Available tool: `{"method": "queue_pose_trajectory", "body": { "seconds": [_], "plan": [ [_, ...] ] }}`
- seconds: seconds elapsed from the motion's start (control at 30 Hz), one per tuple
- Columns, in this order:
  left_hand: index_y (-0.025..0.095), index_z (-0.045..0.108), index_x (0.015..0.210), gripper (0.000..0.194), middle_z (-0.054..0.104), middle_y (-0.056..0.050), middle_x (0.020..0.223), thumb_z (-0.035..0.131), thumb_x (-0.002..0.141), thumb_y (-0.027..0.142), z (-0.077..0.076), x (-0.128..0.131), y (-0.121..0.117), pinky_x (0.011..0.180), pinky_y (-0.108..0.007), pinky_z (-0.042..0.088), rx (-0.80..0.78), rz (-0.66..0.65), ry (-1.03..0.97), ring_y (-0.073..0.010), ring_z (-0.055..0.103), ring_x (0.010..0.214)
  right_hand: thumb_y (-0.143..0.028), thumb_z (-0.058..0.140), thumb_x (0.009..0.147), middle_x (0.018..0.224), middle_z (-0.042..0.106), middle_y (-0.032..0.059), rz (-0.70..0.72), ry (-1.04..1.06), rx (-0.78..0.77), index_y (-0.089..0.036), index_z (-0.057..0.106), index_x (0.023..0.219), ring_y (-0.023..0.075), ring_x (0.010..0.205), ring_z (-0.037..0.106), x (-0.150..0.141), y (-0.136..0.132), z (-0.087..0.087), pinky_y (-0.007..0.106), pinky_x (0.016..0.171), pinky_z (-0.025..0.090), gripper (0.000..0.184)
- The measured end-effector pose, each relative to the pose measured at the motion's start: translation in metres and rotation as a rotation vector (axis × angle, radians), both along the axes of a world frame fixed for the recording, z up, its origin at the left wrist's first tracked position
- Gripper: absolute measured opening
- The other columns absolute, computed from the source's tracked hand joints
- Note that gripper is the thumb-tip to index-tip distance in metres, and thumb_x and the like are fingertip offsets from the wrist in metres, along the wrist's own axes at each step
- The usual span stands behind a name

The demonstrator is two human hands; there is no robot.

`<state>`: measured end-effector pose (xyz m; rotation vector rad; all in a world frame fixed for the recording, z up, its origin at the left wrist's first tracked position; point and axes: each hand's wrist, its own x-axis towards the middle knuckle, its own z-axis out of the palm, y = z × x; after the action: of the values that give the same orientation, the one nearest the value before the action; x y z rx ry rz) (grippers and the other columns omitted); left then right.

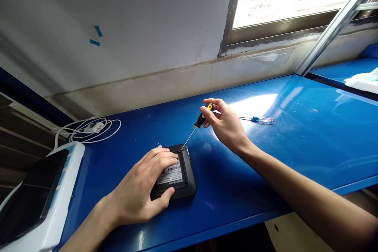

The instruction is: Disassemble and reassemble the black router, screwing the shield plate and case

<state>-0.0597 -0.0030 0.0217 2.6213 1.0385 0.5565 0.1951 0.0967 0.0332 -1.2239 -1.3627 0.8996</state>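
A flat black device (189,183) with a printed white label (173,175) lies on the blue table. Across its left part rests my left hand (147,181), fingers stretched out over the label and thumb along the near side. My right hand (223,124) is closed around the black and yellow handle of a screwdriver (201,119). The screwdriver leans, its tip touching the device near the far right corner. Part of the label and the device's left side are hidden under my left hand. Small screws (158,143) appear to lie just beyond the device.
Another screwdriver (262,120) with a clear and blue handle lies right of my right hand. A white machine with a black screen (32,193) stands at the left, with a coiled white cable (94,128) behind it. A wall (132,27) borders the table (230,201).
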Motion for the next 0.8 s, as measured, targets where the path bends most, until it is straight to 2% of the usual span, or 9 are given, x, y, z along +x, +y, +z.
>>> {"method": "queue_pose_trajectory", "body": {
  "seconds": [0.6, 0.67, 0.8],
  "plan": [
    [0.025, 0.048, 0.135, 0.045, 0.068, -0.007, 0.132, 0.061, 0.092, 0.018, -0.0044, -0.0050, -0.0032, 0.118, -0.052, 0.043, 0.084, -0.011, -0.034, -0.0286, 0.054, 0.133, -0.042, 0.071, 0.088, 0.092, 0.064, 0.0022, -0.008, 0.017, 0.004, -0.018, 0.063, 0.116, 0.0122, 0.065, 0.068, 0.0005, 0.0010, 0.0005, 0.026, 0.057, 0.059, 0.038],
    [0.025, 0.044, 0.140, 0.048, 0.066, -0.009, 0.136, 0.062, 0.095, 0.027, -0.0046, -0.0053, -0.0020, 0.117, -0.052, 0.044, 0.077, 0.000, -0.061, -0.0295, 0.052, 0.135, -0.043, 0.071, 0.088, 0.091, 0.064, 0.0017, -0.003, 0.019, 0.009, -0.018, 0.063, 0.115, 0.0122, 0.064, 0.068, 0.0006, 0.0014, 0.0003, 0.025, 0.056, 0.059, 0.037],
    [0.027, 0.033, 0.152, 0.072, 0.055, -0.013, 0.149, 0.060, 0.096, 0.062, -0.0027, -0.0039, 0.0007, 0.117, -0.059, 0.043, -0.004, 0.051, 0.006, -0.0354, 0.045, 0.143, -0.043, 0.071, 0.088, 0.089, 0.065, 0.0014, 0.000, 0.020, 0.017, -0.018, 0.063, 0.113, 0.0126, 0.064, 0.068, 0.0002, 0.0014, 0.0009, 0.025, 0.055, 0.059, 0.037]
  ]
}}
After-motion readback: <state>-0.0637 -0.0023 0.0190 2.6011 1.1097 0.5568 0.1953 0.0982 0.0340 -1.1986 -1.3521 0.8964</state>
